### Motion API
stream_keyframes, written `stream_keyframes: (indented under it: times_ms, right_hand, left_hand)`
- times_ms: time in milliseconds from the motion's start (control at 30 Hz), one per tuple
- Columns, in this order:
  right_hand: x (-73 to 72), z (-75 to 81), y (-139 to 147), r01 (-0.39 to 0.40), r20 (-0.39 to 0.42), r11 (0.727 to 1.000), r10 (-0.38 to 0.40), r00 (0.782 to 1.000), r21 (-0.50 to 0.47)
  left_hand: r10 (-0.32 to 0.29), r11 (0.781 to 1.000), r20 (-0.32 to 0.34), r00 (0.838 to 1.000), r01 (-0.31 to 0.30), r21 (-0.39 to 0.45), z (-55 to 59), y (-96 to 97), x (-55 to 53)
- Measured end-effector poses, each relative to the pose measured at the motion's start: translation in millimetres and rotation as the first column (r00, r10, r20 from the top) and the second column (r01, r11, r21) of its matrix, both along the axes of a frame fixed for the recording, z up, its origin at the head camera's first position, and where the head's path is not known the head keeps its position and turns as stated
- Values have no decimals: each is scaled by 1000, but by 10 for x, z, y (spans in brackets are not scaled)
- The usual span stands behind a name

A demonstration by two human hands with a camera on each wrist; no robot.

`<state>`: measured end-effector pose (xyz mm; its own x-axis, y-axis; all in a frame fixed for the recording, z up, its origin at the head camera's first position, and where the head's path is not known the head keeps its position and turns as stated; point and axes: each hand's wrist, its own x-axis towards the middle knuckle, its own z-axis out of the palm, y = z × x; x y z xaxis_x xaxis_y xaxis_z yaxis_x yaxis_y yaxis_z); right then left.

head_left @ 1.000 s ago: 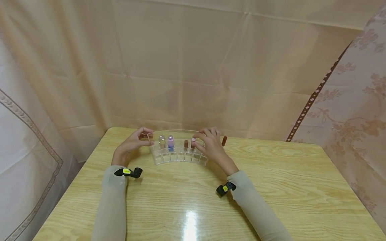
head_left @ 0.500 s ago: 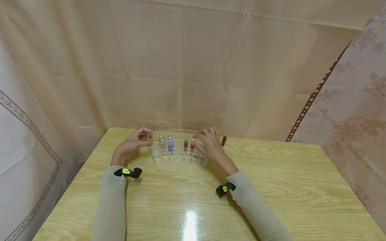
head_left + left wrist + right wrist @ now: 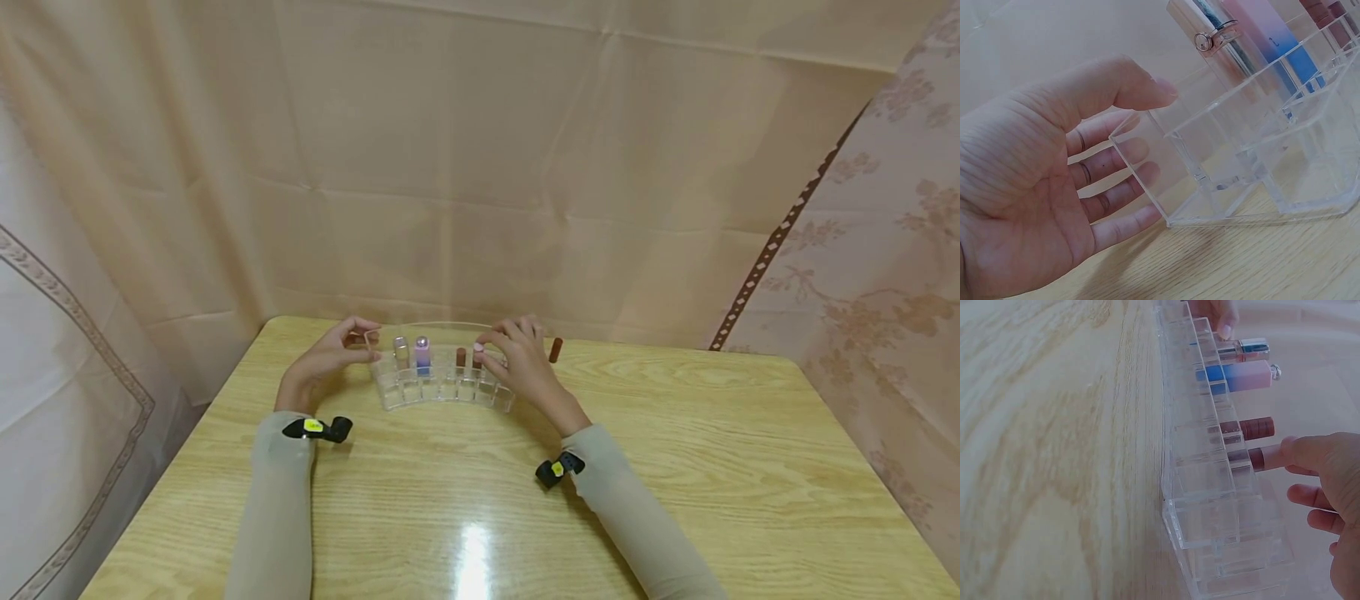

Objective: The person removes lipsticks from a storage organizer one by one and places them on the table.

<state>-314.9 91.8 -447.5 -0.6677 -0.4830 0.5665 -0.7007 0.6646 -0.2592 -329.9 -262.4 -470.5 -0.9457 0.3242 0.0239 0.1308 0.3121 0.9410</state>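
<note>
A clear acrylic lipstick organizer [image 3: 450, 392] with rows of slots stands near the table's far edge. My left hand [image 3: 326, 357] holds its left end, the thumb over the upper edge and the fingers behind the side wall in the left wrist view. My right hand [image 3: 527, 364] pinches the pale pink top of a lipstick [image 3: 1271, 457] whose lower part sits in a slot. Beside it a brown-red lipstick [image 3: 1257, 428] stands in the organizer. Farther left are a pink and blue lipstick [image 3: 423, 357] and a silver-capped one [image 3: 402, 355], both upright in slots.
Just beyond my right hand, a reddish-brown tube [image 3: 556, 350] is on the wooden table [image 3: 675, 458]. A beige curtain [image 3: 450, 167] hangs behind the table's far edge. Patterned cloths hang at both sides.
</note>
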Motion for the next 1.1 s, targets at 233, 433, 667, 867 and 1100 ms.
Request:
stream_keyframes:
  times_ms: [233, 433, 667, 867, 1100]
  right_hand:
    - [0, 1, 9, -7, -8, 1000, 7, 1000, -8]
    - [-5, 13, 17, -6, 5, 1000, 6, 1000, 5]
    - [16, 33, 8, -6, 25, 1000, 6, 1000, 3]
    - [30, 39, 1, -6, 34, 1000, 6, 999, 2]
    - [24, 30, -3, -8, 34, 1000, 8, 999, 3]
  left_hand:
    - [9, 1000, 19, 1000, -9, 3, 7, 6, 7]
    - [27, 1000, 36, 999, -27, 16, -3, 11, 8]
    - [26, 999, 30, 999, -26, 25, -24, 6, -1]
    - [24, 999, 30, 999, -25, 40, -28, 2, 3]
    - [21, 999, 14, 1000, -22, 32, -44, -6, -3]
